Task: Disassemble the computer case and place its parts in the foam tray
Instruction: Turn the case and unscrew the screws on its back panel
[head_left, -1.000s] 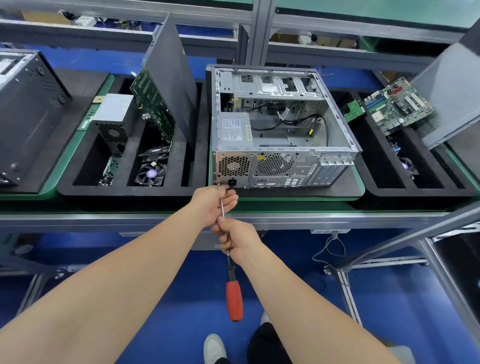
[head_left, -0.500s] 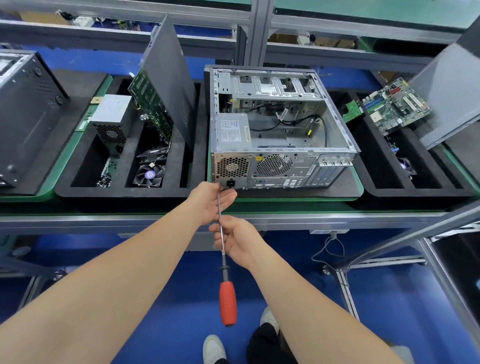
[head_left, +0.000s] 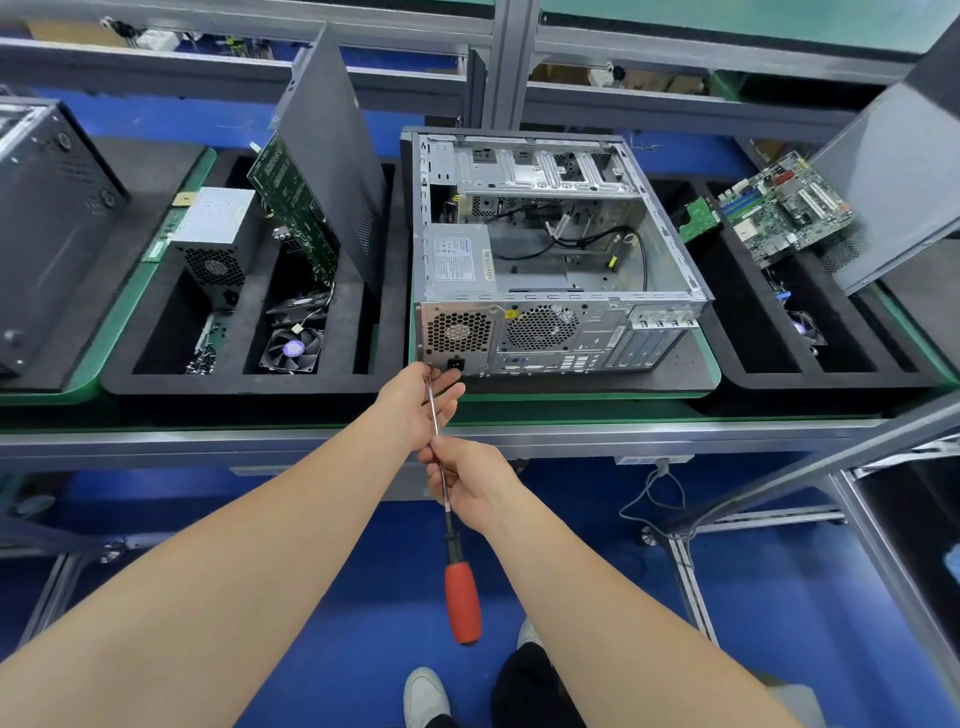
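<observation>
An open silver computer case (head_left: 550, 249) lies on its side on the bench, rear panel toward me, with a power supply (head_left: 457, 257) still inside at its near left. My right hand (head_left: 470, 480) grips the metal shaft of a long screwdriver with a red handle (head_left: 462, 603). The tip points at the case's lower left rear corner. My left hand (head_left: 415, 402) holds the shaft near the tip, fingers curled round it. A black foam tray (head_left: 156, 382) to the left holds a power supply, a fan (head_left: 291, 351), a circuit board and an upright side panel (head_left: 337, 156).
Another black computer case (head_left: 47, 234) stands at far left. A second foam tray (head_left: 841, 384) at right holds a motherboard (head_left: 779, 208) and a grey panel. The bench's metal front rail (head_left: 675, 434) runs across below the case. A cable hangs under the bench.
Both hands have slid forward along the screwdriver shaft, and the tip has moved up to the case's rear corner. The red handle now hangs lower behind my right hand.
</observation>
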